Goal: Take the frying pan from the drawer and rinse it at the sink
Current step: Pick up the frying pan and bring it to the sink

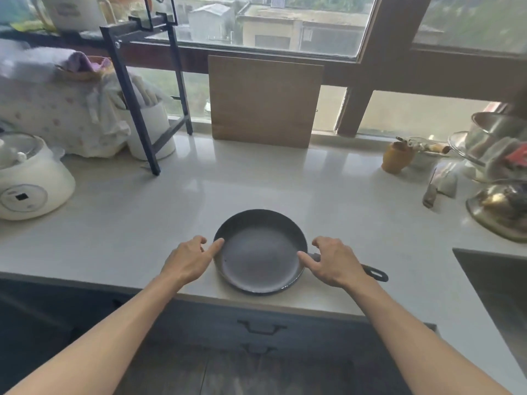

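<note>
**Pan on the counter edge, neither hand gripping it yet**

Far off to the left of your left hand (189, 259) sits a white rice cooker (31, 186), well apart from the work and no threat unless you swing wide.

Your left hand is loosely spread, its fingers half curled, with only the index fingertip touching the left rim of the frying pan (260, 252). That is a touch, not a hold. If you lift from that side alone, the rim can slide off the fingertip and the pan can tip.

The pan lies flat between your two hands on the countertop (342, 201), close to its near edge. Below that edge are the drawer fronts (261, 327), which look closed. A careless pull toward you could drag the pan over the lip and drop it.

Your right hand (333, 262) is also loose and holds nothing: its thumb reaches the right rim and its palm hovers over the root of the handle (376, 273), whose looped end sticks out past your wrist. Whether the fingers touch the handle, I cannot tell. Close fully on it before lifting, as the pan looks heavy and could twist.

Further right of that hand lies the sink (496, 280), with stacked metal bowls (496, 143) just beyond it. Carry the pan low and level, or its rim may clip them.
</note>
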